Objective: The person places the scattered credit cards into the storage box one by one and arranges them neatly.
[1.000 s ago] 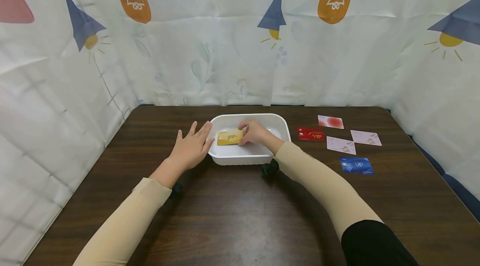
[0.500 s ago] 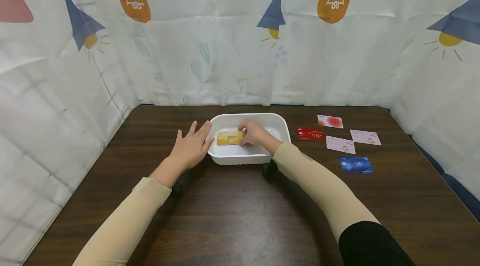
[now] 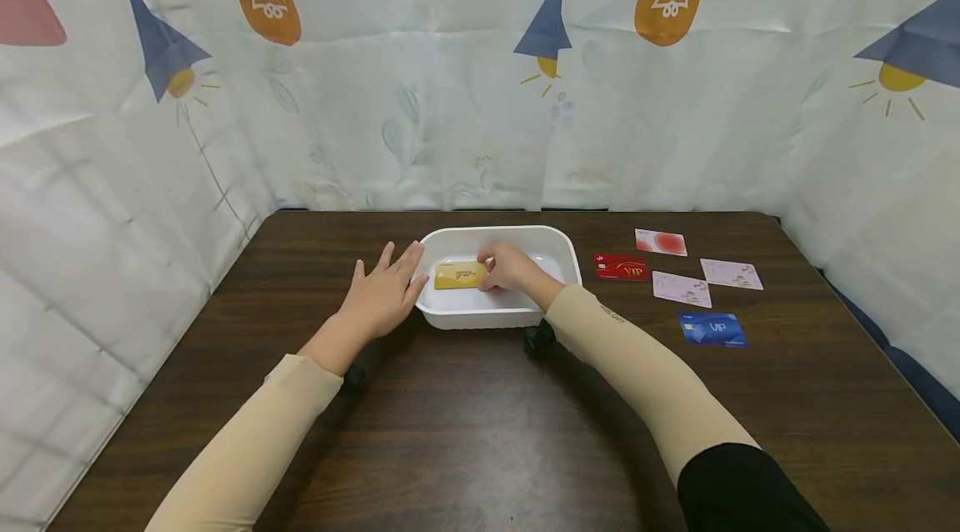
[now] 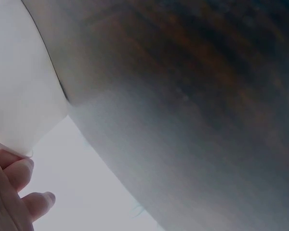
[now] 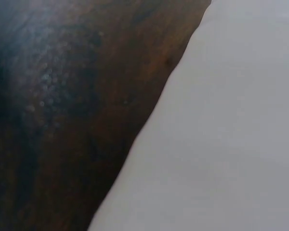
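Observation:
A white plastic tray (image 3: 480, 320) stands at the middle of the table's far half. Inside it, my right hand (image 3: 513, 272) pinches the right end of a yellow card (image 3: 456, 275) between thumb and fingers. The card lies low over the tray floor; whether it touches the floor I cannot tell. My left hand (image 3: 381, 292) rests against the tray's left rim with its fingers spread and straight. In the left wrist view, fingertips of the left hand (image 4: 14, 185) meet the tray edge (image 4: 26, 91). Only the tray's outer wall (image 5: 207, 134) shows in the right wrist view, the right hand hidden.
Right of the tray lie several flat cards: a red VIP card (image 3: 621, 268), a white card with a red disc (image 3: 661, 243), two pale pink cards (image 3: 681, 289) and a blue VIP card (image 3: 713, 330). Beneath everything is a dark wooden table (image 3: 450, 432); a printed curtain (image 3: 480, 123) hangs behind.
Hardly anything differs. The right forearm has shifted and turned slightly, while the right hand keeps its pinch on the yellow card. The left hand stays at the tray's rim.

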Action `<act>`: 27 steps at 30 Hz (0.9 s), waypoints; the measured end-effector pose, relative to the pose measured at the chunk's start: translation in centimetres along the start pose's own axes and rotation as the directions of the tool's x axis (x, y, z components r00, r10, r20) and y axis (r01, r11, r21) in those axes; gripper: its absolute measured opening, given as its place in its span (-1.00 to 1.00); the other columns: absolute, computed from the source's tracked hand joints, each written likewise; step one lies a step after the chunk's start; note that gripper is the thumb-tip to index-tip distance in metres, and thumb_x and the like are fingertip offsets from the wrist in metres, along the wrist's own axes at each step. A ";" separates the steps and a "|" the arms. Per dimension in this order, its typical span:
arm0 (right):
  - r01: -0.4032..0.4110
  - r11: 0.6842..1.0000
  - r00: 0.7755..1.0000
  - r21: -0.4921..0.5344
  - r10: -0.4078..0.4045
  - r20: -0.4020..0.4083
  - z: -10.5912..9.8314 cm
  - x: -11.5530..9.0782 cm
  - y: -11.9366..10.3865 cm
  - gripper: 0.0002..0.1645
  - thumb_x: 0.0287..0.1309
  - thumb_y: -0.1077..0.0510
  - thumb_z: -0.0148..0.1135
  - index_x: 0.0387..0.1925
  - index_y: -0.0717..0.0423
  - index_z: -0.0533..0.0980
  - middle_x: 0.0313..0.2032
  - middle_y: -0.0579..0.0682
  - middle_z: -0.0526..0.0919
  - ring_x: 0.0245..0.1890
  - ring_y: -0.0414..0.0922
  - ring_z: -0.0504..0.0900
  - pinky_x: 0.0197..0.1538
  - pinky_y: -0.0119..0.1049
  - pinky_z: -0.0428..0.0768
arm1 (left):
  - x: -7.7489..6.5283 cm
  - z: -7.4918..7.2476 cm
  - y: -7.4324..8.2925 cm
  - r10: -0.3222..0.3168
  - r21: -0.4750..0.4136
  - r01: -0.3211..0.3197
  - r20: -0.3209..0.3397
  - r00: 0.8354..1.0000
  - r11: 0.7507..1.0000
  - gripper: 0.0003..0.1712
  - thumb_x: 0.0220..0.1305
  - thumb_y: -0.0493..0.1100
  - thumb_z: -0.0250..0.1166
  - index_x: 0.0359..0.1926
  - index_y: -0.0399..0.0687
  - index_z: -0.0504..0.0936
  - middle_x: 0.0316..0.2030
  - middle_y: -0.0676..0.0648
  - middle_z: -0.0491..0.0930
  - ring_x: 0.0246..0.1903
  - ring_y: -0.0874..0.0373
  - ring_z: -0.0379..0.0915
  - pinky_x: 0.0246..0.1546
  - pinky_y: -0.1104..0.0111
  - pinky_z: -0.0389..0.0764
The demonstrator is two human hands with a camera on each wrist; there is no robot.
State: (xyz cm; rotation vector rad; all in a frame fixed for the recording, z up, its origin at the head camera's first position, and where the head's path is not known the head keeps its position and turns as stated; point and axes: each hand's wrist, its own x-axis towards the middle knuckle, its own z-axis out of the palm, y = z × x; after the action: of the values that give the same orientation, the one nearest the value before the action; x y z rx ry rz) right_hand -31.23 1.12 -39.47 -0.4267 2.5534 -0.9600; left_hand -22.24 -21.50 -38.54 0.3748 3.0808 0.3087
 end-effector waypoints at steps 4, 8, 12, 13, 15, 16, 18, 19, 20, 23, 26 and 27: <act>0.006 1.000 1.000 -0.012 -0.006 0.003 0.0 0.0 0.1 -0.36 0.15 0.31 0.48 0.29 0.26 0.53 -0.17 0.14 0.58 -0.53 -0.20 0.53 -0.39 -0.44 0.55 | 0.0 0.0 0.0 0.000 -0.001 0.000 0.003 1.000 1.000 -0.23 0.63 0.14 -0.11 0.66 -0.06 -0.08 0.61 -0.09 -0.06 0.58 -0.22 -0.30 0.38 -0.42 -0.25; 0.014 1.000 1.000 -0.010 -0.014 0.007 0.0 0.0 0.2 -0.37 0.17 0.33 0.46 0.28 0.26 0.53 -0.18 0.13 0.58 -0.55 -0.21 0.52 -0.40 -0.45 0.55 | 0.0 -0.1 0.0 -0.001 0.003 0.001 0.002 1.000 1.000 -0.23 0.63 0.14 -0.12 0.66 -0.05 -0.08 0.61 -0.09 -0.06 0.58 -0.23 -0.28 0.37 -0.43 -0.23; 0.019 1.000 1.000 -0.003 -0.019 0.006 0.1 -0.1 0.2 -0.38 0.17 0.36 0.44 0.28 0.27 0.53 -0.19 0.14 0.58 -0.57 -0.22 0.51 -0.41 -0.45 0.56 | 0.1 0.0 0.0 0.002 0.008 -0.002 0.002 1.000 1.000 -0.23 0.63 0.13 -0.11 0.65 -0.07 -0.08 0.61 -0.11 -0.06 0.58 -0.25 -0.28 0.37 -0.44 -0.21; 0.020 1.000 1.000 -0.002 -0.020 0.005 0.0 -0.1 0.2 -0.38 0.17 0.36 0.44 0.28 0.27 0.53 -0.19 0.14 0.58 -0.57 -0.22 0.51 -0.41 -0.46 0.56 | 0.1 -0.1 0.0 0.002 0.009 -0.002 0.002 1.000 1.000 -0.23 0.63 0.14 -0.11 0.65 -0.07 -0.07 0.61 -0.10 -0.06 0.58 -0.25 -0.27 0.37 -0.43 -0.20; 0.021 1.000 1.000 0.001 -0.021 0.004 0.0 -0.1 0.2 -0.38 0.17 0.36 0.44 0.28 0.28 0.53 -0.20 0.13 0.58 -0.57 -0.22 0.51 -0.42 -0.46 0.55 | 0.1 -0.1 0.0 0.001 0.009 -0.001 0.003 1.000 1.000 -0.23 0.63 0.14 -0.12 0.65 -0.07 -0.07 0.61 -0.10 -0.06 0.58 -0.24 -0.28 0.37 -0.43 -0.21; 0.022 1.000 1.000 0.002 -0.022 0.004 0.0 -0.1 0.2 -0.38 0.17 0.36 0.44 0.28 0.28 0.52 -0.20 0.13 0.58 -0.57 -0.23 0.51 -0.42 -0.46 0.56 | 0.1 -0.1 0.0 -0.001 0.008 0.001 0.003 1.000 1.000 -0.23 0.63 0.14 -0.12 0.65 -0.06 -0.07 0.61 -0.10 -0.06 0.58 -0.24 -0.28 0.37 -0.43 -0.21; 0.021 1.000 1.000 0.007 -0.021 0.004 -0.1 -0.2 0.2 -0.36 0.17 0.36 0.44 0.30 0.28 0.51 -0.22 0.12 0.58 -0.58 -0.23 0.51 -0.42 -0.45 0.56 | 0.1 -0.1 0.0 -0.003 0.006 0.003 0.003 1.000 1.000 -0.23 0.63 0.15 -0.12 0.66 -0.05 -0.07 0.61 -0.09 -0.06 0.58 -0.22 -0.29 0.38 -0.43 -0.21; 0.022 1.000 1.000 0.009 -0.022 0.004 -0.1 -0.2 0.1 -0.35 0.16 0.36 0.45 0.30 0.28 0.51 -0.23 0.12 0.58 -0.58 -0.22 0.52 -0.41 -0.45 0.56 | 0.1 0.0 0.0 -0.002 0.007 0.002 0.000 1.000 1.000 -0.23 0.63 0.15 -0.12 0.65 -0.06 -0.07 0.61 -0.09 -0.05 0.58 -0.23 -0.28 0.37 -0.43 -0.21; 0.022 1.000 1.000 0.007 -0.022 0.005 -0.2 -0.2 0.1 -0.34 0.16 0.35 0.46 0.30 0.28 0.50 -0.24 0.11 0.58 -0.58 -0.22 0.52 -0.41 -0.44 0.55 | 0.1 0.0 0.0 -0.002 0.004 0.002 0.001 1.000 1.000 -0.23 0.63 0.15 -0.13 0.65 -0.06 -0.07 0.61 -0.09 -0.06 0.58 -0.22 -0.29 0.37 -0.43 -0.21; 0.031 1.000 1.000 -0.007 -0.031 0.003 -0.4 -0.2 0.1 -0.31 0.15 0.32 0.49 0.32 0.27 0.49 -0.28 0.09 0.60 -0.58 -0.21 0.52 -0.39 -0.42 0.51 | 0.1 0.1 0.0 0.001 0.003 -0.001 -0.002 1.000 1.000 -0.23 0.63 0.15 -0.12 0.65 -0.05 -0.07 0.61 -0.08 -0.05 0.58 -0.22 -0.28 0.37 -0.43 -0.21; 0.042 0.999 0.999 -0.021 -0.043 -0.013 -0.7 -0.2 0.0 -0.30 0.13 0.29 0.50 0.31 0.25 0.50 -0.29 0.07 0.61 -0.57 -0.21 0.52 -0.37 -0.41 0.46 | 0.1 0.1 -0.1 0.000 0.003 0.000 -0.007 1.000 1.000 -0.22 0.63 0.16 -0.11 0.65 -0.05 -0.06 0.61 -0.08 -0.05 0.58 -0.22 -0.28 0.37 -0.43 -0.20; 0.045 0.999 0.999 -0.018 -0.046 -0.019 -0.9 -0.3 -0.1 -0.31 0.13 0.29 0.50 0.31 0.25 0.50 -0.29 0.07 0.60 -0.57 -0.21 0.51 -0.37 -0.41 0.46 | 0.0 0.1 -0.1 0.000 0.005 0.000 -0.007 1.000 1.000 -0.22 0.63 0.16 -0.12 0.65 -0.05 -0.06 0.61 -0.08 -0.05 0.58 -0.22 -0.28 0.37 -0.43 -0.20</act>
State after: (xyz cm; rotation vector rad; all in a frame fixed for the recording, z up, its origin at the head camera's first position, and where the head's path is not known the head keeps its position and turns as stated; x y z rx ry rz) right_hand -31.38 1.66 -38.77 -0.4844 2.5819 -0.9631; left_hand -22.27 -21.53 -38.69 0.3741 3.0891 0.3024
